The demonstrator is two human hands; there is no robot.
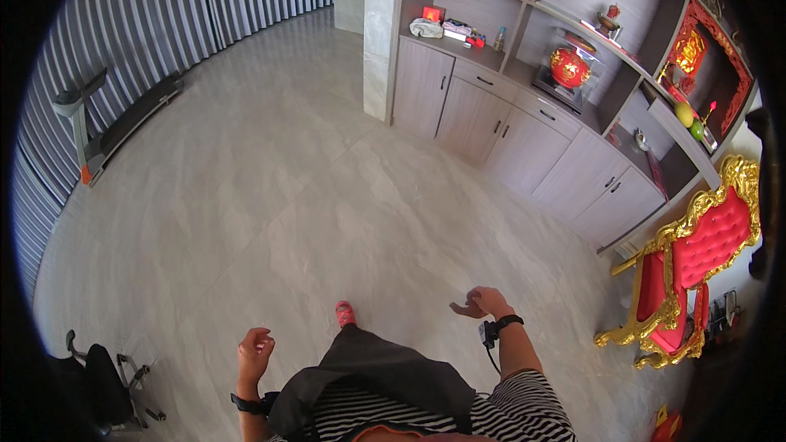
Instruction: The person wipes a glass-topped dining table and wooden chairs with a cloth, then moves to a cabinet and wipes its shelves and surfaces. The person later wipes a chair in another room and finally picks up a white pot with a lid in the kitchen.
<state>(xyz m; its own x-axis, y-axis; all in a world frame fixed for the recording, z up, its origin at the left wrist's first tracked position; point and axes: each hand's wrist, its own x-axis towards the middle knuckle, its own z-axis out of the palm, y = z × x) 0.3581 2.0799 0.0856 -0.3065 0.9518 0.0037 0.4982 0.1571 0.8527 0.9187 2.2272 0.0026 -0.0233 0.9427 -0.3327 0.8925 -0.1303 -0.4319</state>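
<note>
My left hand [255, 351] is raised at the lower left over the tiled floor [295, 215], its fingers curled, with nothing visible in it. A black strap is on that wrist. On the right, my right hand [482, 302] hangs over the floor with its fingers bent and partly apart, holding nothing that shows. A small black device [488, 334] with a cable is strapped to the right wrist. Between the hands, one red shoe [346, 314] shows beyond a dark apron [393, 359] over a striped shirt.
A wooden cabinet [473, 116] with shelves of ornaments runs along the far right. Nearer stands a red and gold armchair [675, 270]. A treadmill [132, 120] is beside the striped curtain [141, 18] at upper left, and a black office chair [107, 380] is at lower left.
</note>
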